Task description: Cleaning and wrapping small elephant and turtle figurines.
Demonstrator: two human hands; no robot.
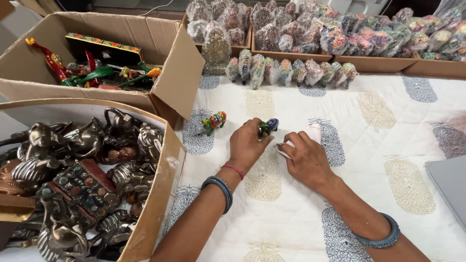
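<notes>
My left hand (247, 143) grips a small painted elephant figurine (268, 126), blue and green, standing on the printed white tablecloth (378, 145). My right hand (307, 157) rests just to its right, fingers pinching a piece of clear plastic wrap (313, 132) that lies flat on the cloth. A second multicoloured elephant figurine (214, 121) stands alone to the left, apart from both hands. A row of plastic-wrapped figurines (286, 72) lines the far side of the cloth.
A cardboard box (160, 194) of metal figurines sits at the near left. Another open box (182, 73) behind it holds colourful painted wooden pieces. Low trays (374, 64) of wrapped figurines run along the back. A grey flat object (449, 184) lies at the right edge.
</notes>
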